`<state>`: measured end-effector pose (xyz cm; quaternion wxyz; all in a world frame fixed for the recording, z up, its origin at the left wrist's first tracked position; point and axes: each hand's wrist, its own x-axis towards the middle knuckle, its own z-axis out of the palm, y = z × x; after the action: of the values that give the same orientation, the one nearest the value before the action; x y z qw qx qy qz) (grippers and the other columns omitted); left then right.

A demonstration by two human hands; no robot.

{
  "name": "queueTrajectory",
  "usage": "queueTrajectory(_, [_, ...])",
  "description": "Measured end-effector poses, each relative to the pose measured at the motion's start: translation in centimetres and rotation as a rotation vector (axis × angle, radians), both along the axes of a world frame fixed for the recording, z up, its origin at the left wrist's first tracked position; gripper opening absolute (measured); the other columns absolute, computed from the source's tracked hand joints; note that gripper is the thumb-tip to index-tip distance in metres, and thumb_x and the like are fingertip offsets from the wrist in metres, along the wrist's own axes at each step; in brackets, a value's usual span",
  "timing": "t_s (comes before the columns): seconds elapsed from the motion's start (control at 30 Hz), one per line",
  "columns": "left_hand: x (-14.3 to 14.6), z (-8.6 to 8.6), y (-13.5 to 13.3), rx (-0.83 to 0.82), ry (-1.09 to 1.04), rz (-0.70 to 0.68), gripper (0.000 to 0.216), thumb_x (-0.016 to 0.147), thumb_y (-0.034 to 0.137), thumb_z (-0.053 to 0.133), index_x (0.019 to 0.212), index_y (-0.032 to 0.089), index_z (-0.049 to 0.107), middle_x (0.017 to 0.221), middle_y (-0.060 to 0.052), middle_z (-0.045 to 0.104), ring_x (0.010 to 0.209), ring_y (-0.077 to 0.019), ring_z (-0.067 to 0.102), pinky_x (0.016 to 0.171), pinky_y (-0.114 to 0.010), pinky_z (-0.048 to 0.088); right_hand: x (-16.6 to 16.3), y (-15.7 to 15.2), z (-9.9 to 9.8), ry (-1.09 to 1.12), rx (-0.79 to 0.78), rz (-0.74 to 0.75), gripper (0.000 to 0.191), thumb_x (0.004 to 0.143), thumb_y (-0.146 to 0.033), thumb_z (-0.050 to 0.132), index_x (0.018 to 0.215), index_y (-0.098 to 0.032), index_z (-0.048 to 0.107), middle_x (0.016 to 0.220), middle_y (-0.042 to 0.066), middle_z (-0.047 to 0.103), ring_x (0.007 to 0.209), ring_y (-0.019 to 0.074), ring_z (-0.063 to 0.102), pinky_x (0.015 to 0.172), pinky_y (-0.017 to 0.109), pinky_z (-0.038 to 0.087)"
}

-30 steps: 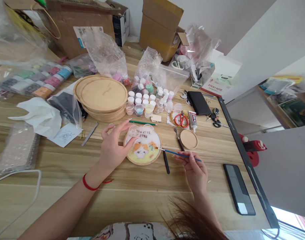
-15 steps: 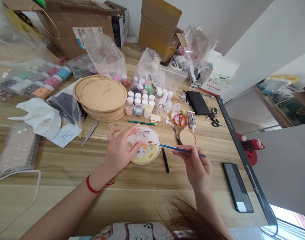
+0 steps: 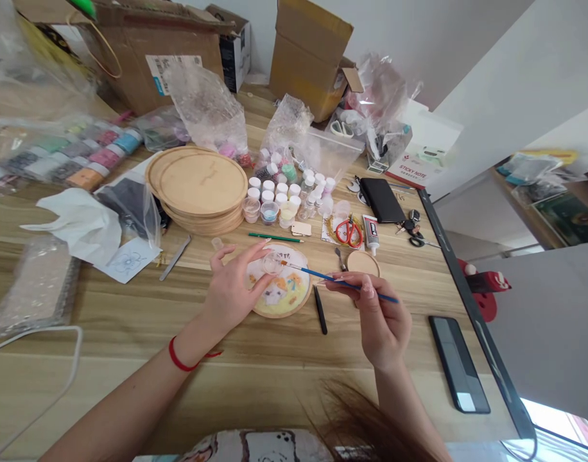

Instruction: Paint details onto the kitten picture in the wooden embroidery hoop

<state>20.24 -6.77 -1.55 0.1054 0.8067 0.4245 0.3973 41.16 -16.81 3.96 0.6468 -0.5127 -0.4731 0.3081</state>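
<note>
A small clear plastic cup [image 3: 271, 263] is held between the thumb and fingers of my left hand [image 3: 233, 285], above a round wooden disc [image 3: 294, 298] with a colourful picture on it. My right hand [image 3: 383, 317] grips a thin blue paintbrush [image 3: 339, 281], its bristles pointing left at the cup's rim. Whether the tip is inside the cup I cannot tell. My left hand covers the disc's left part. Black tweezers [image 3: 319, 310] lie just right of the disc, and a green pencil [image 3: 275, 237] lies behind it.
Stacked round wooden boards [image 3: 198, 183] stand back left, beside several white-capped jars [image 3: 280, 189]. Red-handled scissors [image 3: 349, 232], a glue tube [image 3: 371, 234] and a small wooden disc [image 3: 363, 264] lie to the right. A phone [image 3: 458, 363] lies near the right edge; cardboard boxes [image 3: 308, 58] stand behind.
The paintbrush tip has moved left and up, from over the picture to the cup's rim. My left hand still holds the cup in nearly the same place.
</note>
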Motion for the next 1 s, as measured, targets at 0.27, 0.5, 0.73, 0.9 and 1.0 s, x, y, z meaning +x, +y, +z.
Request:
queueTrajectory(0.27, [0.2,-0.2,-0.2,0.021,-0.008,-0.029,0.051,0.095,0.044,0.064,0.139,0.025,0.045,0.106,-0.004,0.080,0.105,-0.0238,0.074,0.107,-0.047,0.042,-0.6,1.6,-0.6,-0.150,-0.179,0.005,0.027,0.096,-0.045,0.064,0.096,-0.022,0.076,0.094,0.009,0.081,0.085,0.0225,0.079,0.083,0.038,0.064])
queueTrajectory(0.5, [0.2,0.1,-0.2,0.018,-0.015,-0.017,0.055,0.092,0.039,0.069,0.140,0.027,0.046,0.106,-0.005,0.079,0.105,-0.0249,0.074,0.108,-0.048,0.044,0.0,3.5,-1.8,0.380,-0.299,0.019,0.038,0.083,-0.056,0.076,0.080,-0.018,0.073,0.076,0.006,0.080,0.069,0.0213,0.079,0.069,0.035,0.068])
queueTrajectory(0.73, [-0.3,0.2,0.3,0.049,-0.037,0.009,0.056,0.091,0.037,0.071,0.139,0.026,0.046,0.108,-0.005,0.078,0.104,-0.0244,0.073,0.107,-0.047,0.045,3.1,1.4,-2.2,0.448,-0.233,-0.064,0.029,0.087,-0.047,0.076,0.084,-0.018,0.076,0.082,0.008,0.082,0.074,0.0208,0.080,0.072,0.033,0.067])
queueTrajectory(0.9, [-0.6,0.2,0.7,0.067,-0.044,0.031,0.055,0.090,0.036,0.072,0.137,0.025,0.046,0.108,-0.005,0.078,0.100,-0.0230,0.074,0.105,-0.045,0.046,4.9,-0.8,-3.7,0.442,-0.250,-0.166,0.028,0.088,-0.044,0.075,0.083,-0.016,0.076,0.083,0.010,0.082,0.073,0.0216,0.080,0.071,0.033,0.067])
queueTrajectory(1.0, [-0.6,0.3,0.7,0.046,-0.037,0.044,0.054,0.090,0.038,0.072,0.137,0.025,0.047,0.107,-0.005,0.078,0.100,-0.0228,0.074,0.106,-0.045,0.046,5.2,-1.4,-4.9,0.443,-0.280,-0.182,0.029,0.086,-0.045,0.077,0.082,-0.016,0.076,0.084,0.011,0.082,0.073,0.0223,0.080,0.070,0.034,0.067])
